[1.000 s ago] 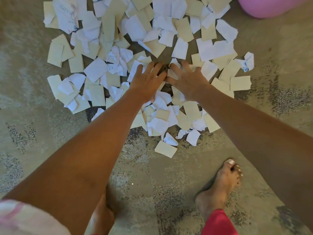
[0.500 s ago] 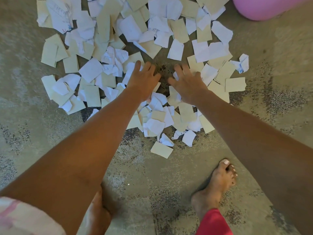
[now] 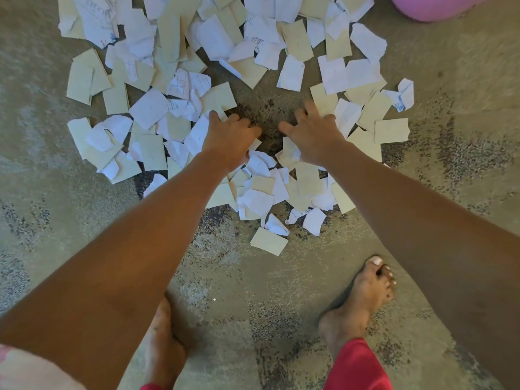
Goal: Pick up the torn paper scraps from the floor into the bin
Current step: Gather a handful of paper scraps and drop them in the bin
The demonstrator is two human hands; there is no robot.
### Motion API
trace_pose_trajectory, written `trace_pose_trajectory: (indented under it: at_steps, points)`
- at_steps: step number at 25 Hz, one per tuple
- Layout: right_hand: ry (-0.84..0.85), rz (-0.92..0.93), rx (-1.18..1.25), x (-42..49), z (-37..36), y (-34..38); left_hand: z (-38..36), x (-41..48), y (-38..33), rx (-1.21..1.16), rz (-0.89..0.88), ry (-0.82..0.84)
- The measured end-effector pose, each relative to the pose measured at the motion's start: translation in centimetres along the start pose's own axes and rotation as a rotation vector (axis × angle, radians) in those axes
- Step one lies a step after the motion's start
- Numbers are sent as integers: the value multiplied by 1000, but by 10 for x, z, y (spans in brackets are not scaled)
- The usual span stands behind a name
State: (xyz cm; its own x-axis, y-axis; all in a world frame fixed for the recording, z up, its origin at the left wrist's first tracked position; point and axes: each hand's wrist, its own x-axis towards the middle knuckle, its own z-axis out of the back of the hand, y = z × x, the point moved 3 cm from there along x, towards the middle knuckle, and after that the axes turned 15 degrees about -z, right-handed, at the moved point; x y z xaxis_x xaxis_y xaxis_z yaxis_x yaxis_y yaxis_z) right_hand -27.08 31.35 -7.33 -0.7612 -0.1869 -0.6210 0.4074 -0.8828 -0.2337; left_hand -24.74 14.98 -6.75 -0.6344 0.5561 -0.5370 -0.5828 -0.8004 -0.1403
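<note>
Hands have pulled apart since a second ago: they were thumb to thumb over the pile, now bare floor point(image 3: 264, 116) shows between them.

Nearest the camera are a pale sleeve point(image 3: 25, 370) bottom left and a red garment point(image 3: 356, 367) bottom right. Two bare feet stand on the speckled carpet. Left foot point(image 3: 163, 350) is half under the left arm point(image 3: 126, 263). Right foot point(image 3: 363, 296) has pale painted nails, toes pointing away.

Left arm and right arm point(image 3: 422, 235) reach forward and down, nearly straight, converging.
- Left hand point(image 3: 230, 139): palm down, fingers spread, tips on scraps and carpet. Grip apart, holding nothing.
- Right hand point(image 3: 312, 136): mirrors it, thumb toward the left hand, fingers on a cream scrap. Grip apart, nothing held.

Paper scraps point(image 3: 261, 198) are all on the floor. A small heap sits under the wrists. One lone cream piece point(image 3: 268, 240) lies nearest the feet, long axis roughly left-right. A wide spread runs beyond and to both sides of the hands. They are cream and white, mostly rectangular, with long axes in no common direction, and a few are crumpled. Some white ones carry ruled lines and blue or red handwriting, too small to read.

Pink rounded object point(image 3: 433, 7) sits at the far right edge, cropped; cannot tell what it is.
</note>
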Motion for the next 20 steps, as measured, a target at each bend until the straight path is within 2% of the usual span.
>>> trace_pose_trajectory:
  at_steps: [6,12,20]
  points:
    - [-7,9,72,-25,-4,-6,8,-10,3,-132,21,-53]
    - [-6,-25,313,-48,4,-24,27,-36,1,-277,35,-218]
    - [-192,-232,660,-89,41,-73,89,-54,-16,-347,34,-450]
